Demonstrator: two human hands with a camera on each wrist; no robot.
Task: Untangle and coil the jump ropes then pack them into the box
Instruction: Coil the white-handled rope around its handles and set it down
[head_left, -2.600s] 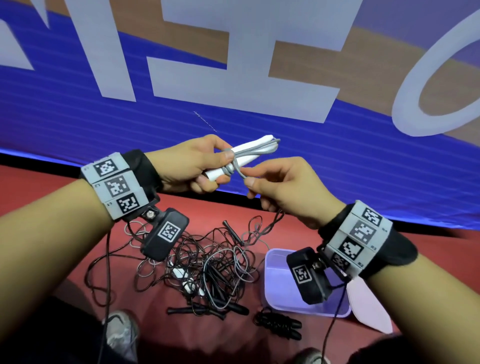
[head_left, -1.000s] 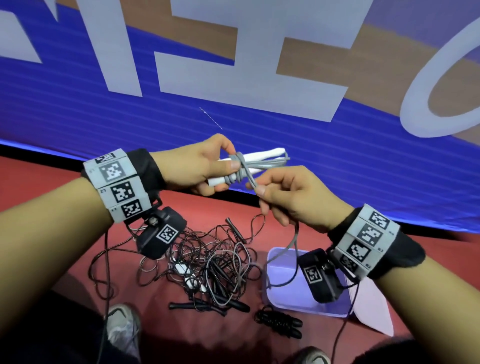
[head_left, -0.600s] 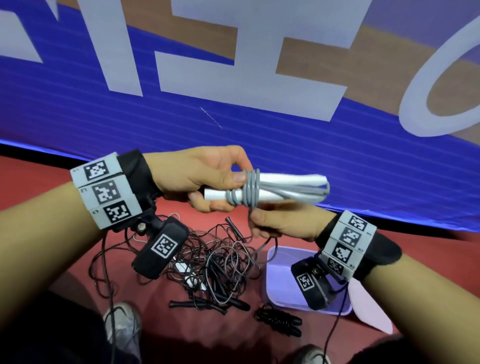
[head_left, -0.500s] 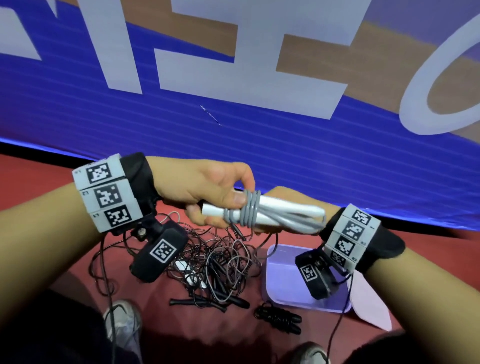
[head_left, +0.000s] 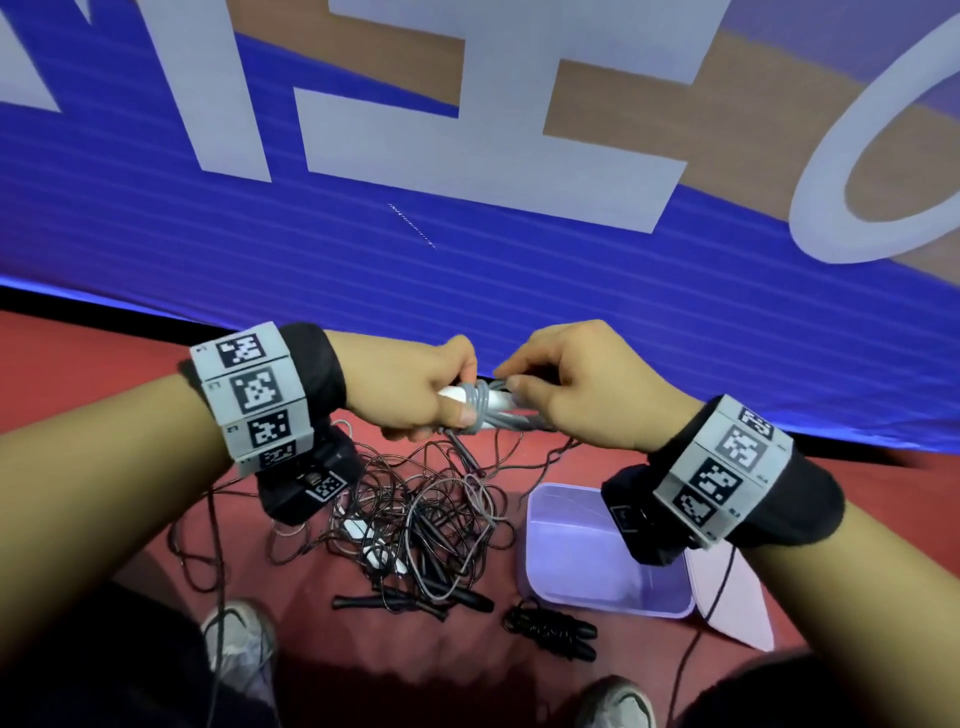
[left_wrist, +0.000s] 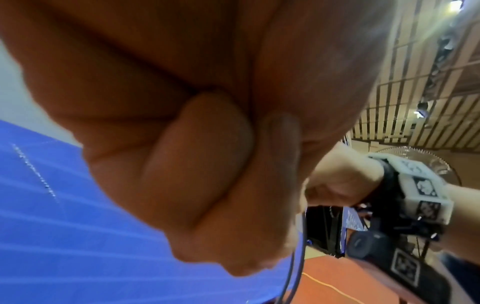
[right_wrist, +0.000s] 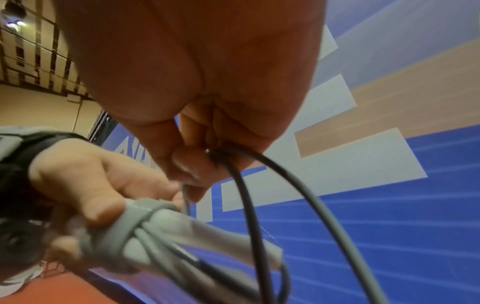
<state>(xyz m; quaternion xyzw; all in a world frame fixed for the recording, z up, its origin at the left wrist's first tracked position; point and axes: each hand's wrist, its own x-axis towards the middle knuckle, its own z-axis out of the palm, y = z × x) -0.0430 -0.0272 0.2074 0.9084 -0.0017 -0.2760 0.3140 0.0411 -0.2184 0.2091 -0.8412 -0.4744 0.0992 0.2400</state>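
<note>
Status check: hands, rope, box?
Left hand grips the white-handled grey rope bundle; right hand pinches its grey cord. Purple box holds nothing visible. Tangled rope pile remains on floor.

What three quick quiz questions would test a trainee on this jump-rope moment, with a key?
1. True or false: the purple box already holds a coiled rope.
2. Which hand grips the white handles of the grey rope: A left hand, B right hand?
3. Fill in: the bundled black rope lies on the red floor, just in front of the ____.

Key: 1 false, its visible inside looks bare. 2 A; the right hand's fingers pinch the cord. 3 box.
</note>
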